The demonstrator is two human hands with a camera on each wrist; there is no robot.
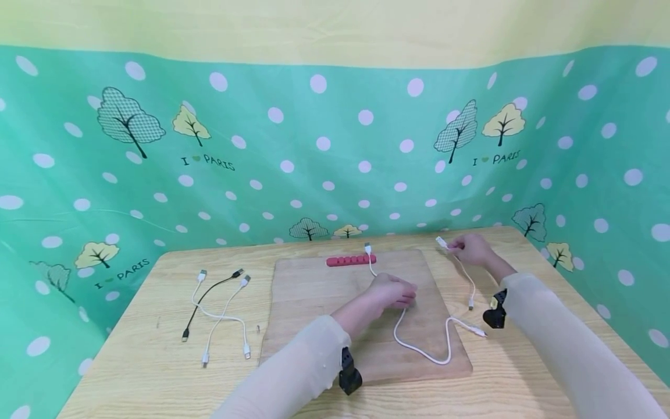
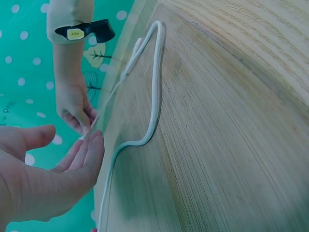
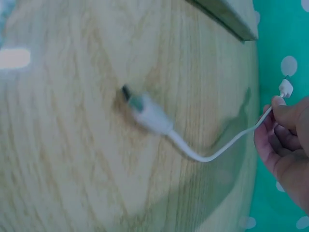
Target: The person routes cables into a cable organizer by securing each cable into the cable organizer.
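Over the wooden board (image 1: 309, 314), my left hand (image 1: 389, 291) hovers with its fingers loosely extended and nothing in its grasp. Beneath it a longer white USB cable (image 1: 447, 343) bends across the board; the hand hides part of it. That cable's upper end crosses the right end of a red cable-holder strip (image 1: 348, 261) at the board's back edge. Right of the board, my right hand (image 1: 471, 250) pinches a short white USB cable (image 3: 207, 158) just below one plug (image 3: 286, 88). Its other plug (image 1: 471, 305) hangs down near the tabletop.
On the table's left lie a black USB cable (image 1: 210, 289) and two white USB cables (image 1: 222, 317), partly crossing. The longer cable's near plug (image 1: 477, 331) lies off the board's right edge. A polka-dot curtain (image 1: 324, 157) stands behind the table.
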